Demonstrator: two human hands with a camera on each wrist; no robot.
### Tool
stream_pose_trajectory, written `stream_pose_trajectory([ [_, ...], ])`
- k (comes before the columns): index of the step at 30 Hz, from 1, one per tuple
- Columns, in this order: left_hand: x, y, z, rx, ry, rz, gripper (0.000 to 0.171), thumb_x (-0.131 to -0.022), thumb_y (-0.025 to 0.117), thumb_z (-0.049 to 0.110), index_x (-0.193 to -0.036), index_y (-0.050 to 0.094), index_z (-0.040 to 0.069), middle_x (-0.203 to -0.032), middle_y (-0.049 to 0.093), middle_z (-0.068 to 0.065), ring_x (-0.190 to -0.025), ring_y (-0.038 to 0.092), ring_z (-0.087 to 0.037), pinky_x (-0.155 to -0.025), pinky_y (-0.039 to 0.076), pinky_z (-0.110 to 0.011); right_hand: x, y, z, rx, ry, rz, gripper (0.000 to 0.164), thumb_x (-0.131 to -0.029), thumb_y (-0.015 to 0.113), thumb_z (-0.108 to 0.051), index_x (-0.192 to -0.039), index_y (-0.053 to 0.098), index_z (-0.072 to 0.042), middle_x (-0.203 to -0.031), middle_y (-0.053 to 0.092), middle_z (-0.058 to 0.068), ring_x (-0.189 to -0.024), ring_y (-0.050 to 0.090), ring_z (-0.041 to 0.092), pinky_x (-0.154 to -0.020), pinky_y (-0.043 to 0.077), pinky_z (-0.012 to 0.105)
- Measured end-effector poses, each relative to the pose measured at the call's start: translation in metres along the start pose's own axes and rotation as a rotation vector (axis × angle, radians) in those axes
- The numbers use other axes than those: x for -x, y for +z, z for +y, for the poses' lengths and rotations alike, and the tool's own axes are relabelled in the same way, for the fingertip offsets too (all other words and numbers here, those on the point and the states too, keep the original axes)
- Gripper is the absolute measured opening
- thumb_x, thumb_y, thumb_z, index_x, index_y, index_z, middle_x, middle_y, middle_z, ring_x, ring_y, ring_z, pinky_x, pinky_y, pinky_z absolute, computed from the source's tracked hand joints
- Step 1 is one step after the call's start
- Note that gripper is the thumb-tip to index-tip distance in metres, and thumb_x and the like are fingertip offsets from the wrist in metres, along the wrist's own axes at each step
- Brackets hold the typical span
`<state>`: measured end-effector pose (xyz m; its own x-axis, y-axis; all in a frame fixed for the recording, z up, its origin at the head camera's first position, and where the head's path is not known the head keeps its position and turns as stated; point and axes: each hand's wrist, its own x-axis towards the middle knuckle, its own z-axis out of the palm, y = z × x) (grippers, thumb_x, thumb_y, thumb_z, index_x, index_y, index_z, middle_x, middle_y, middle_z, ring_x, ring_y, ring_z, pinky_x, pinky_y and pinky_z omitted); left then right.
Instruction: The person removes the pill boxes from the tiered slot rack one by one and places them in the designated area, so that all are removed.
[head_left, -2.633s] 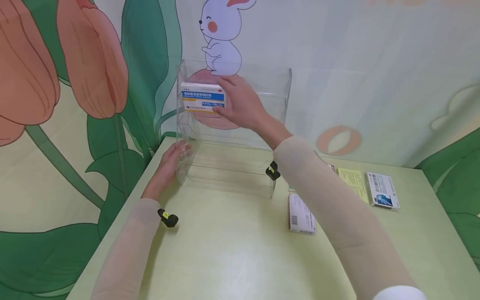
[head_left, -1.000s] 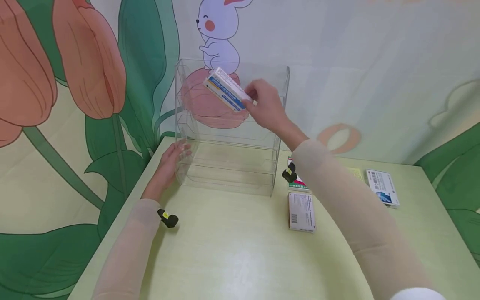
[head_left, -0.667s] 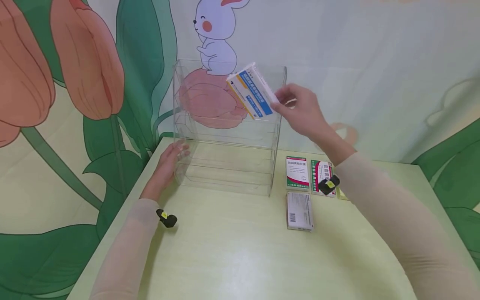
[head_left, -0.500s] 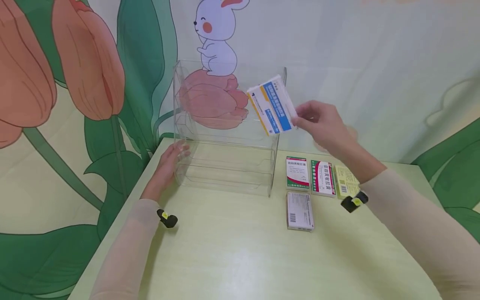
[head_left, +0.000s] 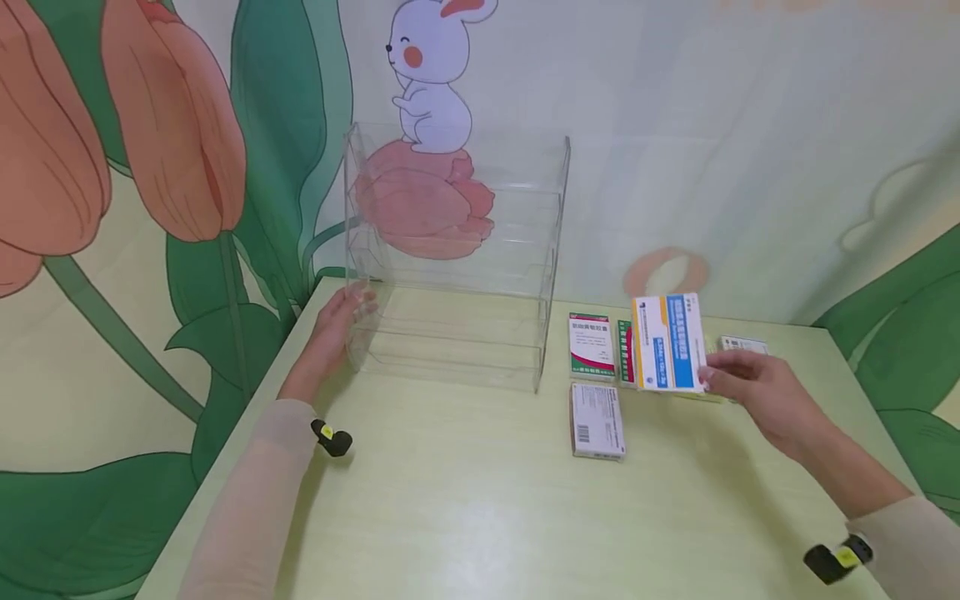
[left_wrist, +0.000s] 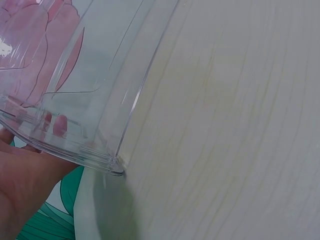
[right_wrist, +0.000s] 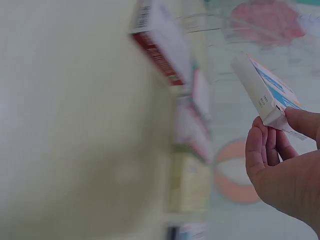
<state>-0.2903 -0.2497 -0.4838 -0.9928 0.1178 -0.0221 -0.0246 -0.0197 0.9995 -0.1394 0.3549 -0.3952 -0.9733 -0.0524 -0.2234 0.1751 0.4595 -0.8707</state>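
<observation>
In the head view, my right hand (head_left: 776,400) pinches a white medicine box (head_left: 667,342) with blue and yellow bands by its right edge, thumb against fingers. It is held up over the row of boxes at the right. The right wrist view shows the box (right_wrist: 270,87) tilted, gripped at one end. My left hand (head_left: 333,333) holds the lower left side of a clear acrylic tiered rack (head_left: 457,354). Its fingertips (left_wrist: 60,125) show through the clear plastic in the left wrist view.
On the pale table (head_left: 450,500), a green-and-white medicine box (head_left: 592,346) lies right of the rack, with a grey-white box (head_left: 597,421) in front. Another green-and-red box (head_left: 625,350), a yellow box (head_left: 712,392) and a white box (head_left: 742,343) are partly covered. A printed backdrop (head_left: 675,167) hangs behind.
My right hand has taken the blue-and-white medicine box off the rack's upper tier and carried it right and down, turning it upright. My left hand has stayed at the rack's side.
</observation>
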Motion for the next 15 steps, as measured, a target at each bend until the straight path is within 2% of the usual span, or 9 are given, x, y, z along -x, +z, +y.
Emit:
stream_pose_trajectory([
  [4,-0.001,-0.001,-0.001,0.003,0.009,0.001,0.063,-0.113,0.045,0.046,-0.164,0.032,0.011,-0.166,0.039,-0.014,-0.153,0.037,-0.032,-0.123,0.026,-0.058,0.011,0.005,0.049,-0.093,0.099,-0.045,0.056,-0.108,0.064,-0.026,-0.145,0.046,0.012,-0.13,0.062,0.016,-0.105,0.068,0.017,-0.096,0.058,0.031],
  [7,-0.001,0.0,-0.002,0.006,0.015,0.002,0.064,-0.113,0.045,0.046,-0.164,0.032,0.01,-0.166,0.038,-0.017,-0.153,0.038,-0.033,-0.123,0.027,-0.059,0.017,0.012,0.074,-0.14,0.183,-0.067,0.056,-0.108,0.064,-0.02,-0.145,0.044,0.016,-0.125,0.064,0.014,-0.103,0.068,0.016,-0.096,0.059,0.035],
  [11,-0.001,0.0,-0.004,-0.008,0.008,0.0,0.065,-0.114,0.043,0.047,-0.165,0.028,0.009,-0.167,0.037,-0.017,-0.153,0.037,-0.032,-0.123,0.026,-0.059,0.024,0.02,0.091,-0.147,0.268,-0.072,0.057,-0.107,0.066,-0.017,-0.144,0.043,0.019,-0.117,0.069,0.01,-0.098,0.069,0.016,-0.091,0.061,0.033],
  [15,-0.002,0.0,-0.005,-0.003,0.012,-0.005,0.065,-0.114,0.043,0.046,-0.166,0.028,0.01,-0.168,0.035,-0.019,-0.154,0.036,-0.032,-0.124,0.024,-0.059,0.026,0.025,0.093,-0.107,0.286,-0.041,0.056,-0.106,0.068,-0.018,-0.141,0.047,0.019,-0.114,0.071,0.01,-0.095,0.07,0.017,-0.087,0.061,0.031],
])
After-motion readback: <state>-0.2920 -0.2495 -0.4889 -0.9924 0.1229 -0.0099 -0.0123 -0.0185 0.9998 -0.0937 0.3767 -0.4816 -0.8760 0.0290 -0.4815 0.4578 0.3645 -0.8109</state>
